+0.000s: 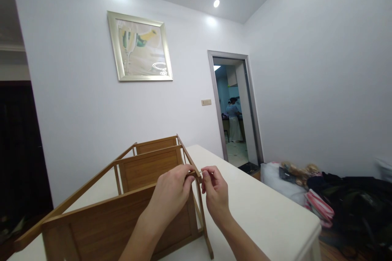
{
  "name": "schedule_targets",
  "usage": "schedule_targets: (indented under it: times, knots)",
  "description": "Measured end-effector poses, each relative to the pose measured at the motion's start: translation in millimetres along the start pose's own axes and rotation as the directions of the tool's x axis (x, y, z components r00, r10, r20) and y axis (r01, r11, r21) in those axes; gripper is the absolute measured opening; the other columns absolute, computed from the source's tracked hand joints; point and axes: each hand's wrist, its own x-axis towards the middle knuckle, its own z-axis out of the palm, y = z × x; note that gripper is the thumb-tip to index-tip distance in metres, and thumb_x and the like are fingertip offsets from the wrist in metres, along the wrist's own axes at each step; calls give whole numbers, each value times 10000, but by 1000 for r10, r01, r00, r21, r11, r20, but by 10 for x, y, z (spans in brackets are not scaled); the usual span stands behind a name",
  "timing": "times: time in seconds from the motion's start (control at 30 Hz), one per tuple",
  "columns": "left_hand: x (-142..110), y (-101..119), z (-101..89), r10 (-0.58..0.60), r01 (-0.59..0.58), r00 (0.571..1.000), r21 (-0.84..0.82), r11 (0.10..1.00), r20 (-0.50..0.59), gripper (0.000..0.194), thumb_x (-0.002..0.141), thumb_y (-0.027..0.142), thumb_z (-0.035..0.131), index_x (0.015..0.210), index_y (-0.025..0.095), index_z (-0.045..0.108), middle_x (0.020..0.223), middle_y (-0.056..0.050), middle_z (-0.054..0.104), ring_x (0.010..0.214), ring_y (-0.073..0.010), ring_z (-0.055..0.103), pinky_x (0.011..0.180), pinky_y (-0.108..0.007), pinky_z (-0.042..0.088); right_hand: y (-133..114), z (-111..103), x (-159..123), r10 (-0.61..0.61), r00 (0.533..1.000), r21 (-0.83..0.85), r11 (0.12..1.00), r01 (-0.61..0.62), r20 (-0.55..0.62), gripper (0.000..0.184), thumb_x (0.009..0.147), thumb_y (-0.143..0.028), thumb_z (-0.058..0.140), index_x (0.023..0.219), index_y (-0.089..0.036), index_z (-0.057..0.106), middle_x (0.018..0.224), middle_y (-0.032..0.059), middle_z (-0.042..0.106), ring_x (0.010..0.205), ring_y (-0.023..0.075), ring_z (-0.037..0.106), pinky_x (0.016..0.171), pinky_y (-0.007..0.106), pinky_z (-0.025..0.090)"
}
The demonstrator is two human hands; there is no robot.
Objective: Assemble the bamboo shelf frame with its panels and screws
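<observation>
A brown wooden shelf rack (pixel 150 167) with several panels lies on its side on a white table (pixel 257 208). At the upper right corner of its nearest panel, my left hand (pixel 173 185) is closed, its thumb and fingers pinching the rack by the side rail. Just right of that rail, my right hand (pixel 214 191) is closed too. Its thumb and forefinger pinch a thin, light-coloured rod (pixel 200 171) that points at the rail. The rod is too small to tell whether it is a screw or a key, and its far end is hidden.
Bags and clothes (pixel 343 200) are heaped on the right beyond the table. A doorway (pixel 235 114) at the back shows a person (pixel 234 120) standing in another room. One framed picture (pixel 142 49) hangs on the wall. A dark opening (pixel 21 151) is at the left.
</observation>
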Motion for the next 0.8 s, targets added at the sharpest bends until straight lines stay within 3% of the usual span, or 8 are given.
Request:
schedule_targets:
  times: [0.2,0.8]
  knots:
    - [-24,6,-1,6,-6,1000,29,1000,9,206,902,195,471,946,253,664,946,0,713,859,-175,650,738,-269,415,20,-1,9,11,1000,21,1000,-11,4,249,917,-451,536,899,-207,580,630,-49,496,498,98,456,466,224,388]
    - [-21,41,-45,3,-4,999,34,999,44,256,913,198,443,996,237,682,975,-31,718,871,-181,649,759,-282,445,-29,-47,29,-24,1000,-8,1000,24,20,236,892,-433,576,876,-207,641,798,7,584,540,94,500,464,225,421]
